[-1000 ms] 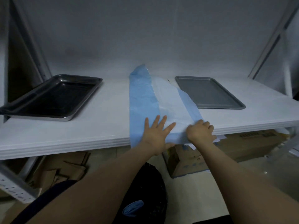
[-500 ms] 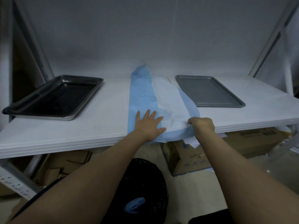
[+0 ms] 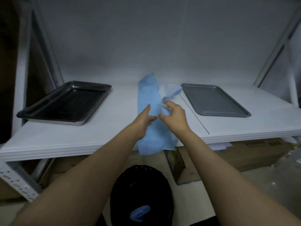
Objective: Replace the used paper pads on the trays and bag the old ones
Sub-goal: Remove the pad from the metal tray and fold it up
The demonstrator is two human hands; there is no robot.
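Dark print ran along the top edge of a box (image 3: 254,144) under the shelf (image 3: 81,137), too blurred to read. No other writing could be made out.

Both bare forearms reached forward and met over the middle of the shelf. The left hand (image 3: 145,118) lay on the left part of the pad (image 3: 149,97), its fingers straight and pointing away from the person, the thumb spread out to the right. The right hand (image 3: 175,115) was just beside it, palm down, with its fingers (image 3: 167,104) curled round a crumpled pale fold of the pad. The thumbs of the two hands were nearly touching.

The pad was blue, folded into a long strip that ran from the back of the shelf to the front, where its near end hung over the edge. Its far right corner was bunched up and lifted. It lay between a black tray (image 3: 65,101) to the left and a grey tray (image 3: 215,100) to the right, touching neither.

Below the shelf, between the arms, stood a black bin (image 3: 141,185) with a bit of blue paper (image 3: 140,211) inside.
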